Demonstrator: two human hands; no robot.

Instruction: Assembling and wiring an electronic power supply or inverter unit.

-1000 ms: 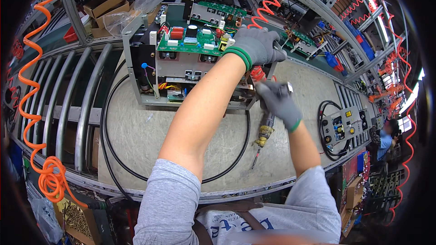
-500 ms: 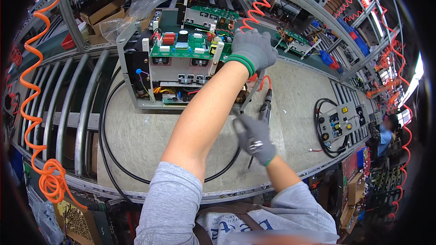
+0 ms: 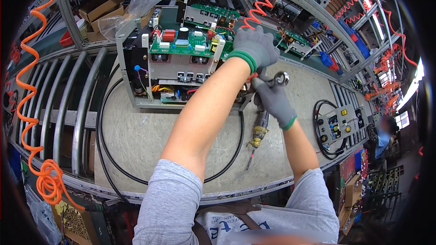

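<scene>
Open chassis (image 3: 170, 69) on surface (image 3: 136, 140). L hand (image 3: 256, 47) at its R edge, fingers bent, can't tell if gripping. R hand (image 3: 274, 102) just R of chassis, fingers round wrench (image 3: 281, 79). L forearm (image 3: 202, 113) blocks chassis's R front. Pwr driver (image 3: 260, 132) nr-R of chassis, blk cable (image 3: 242, 127) looped in front, rollers (image 3: 84, 109) L.

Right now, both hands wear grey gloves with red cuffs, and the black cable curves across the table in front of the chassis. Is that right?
No: the head view shows green cuffs, not red. The grey gloves and black cable are as stated.
</scene>
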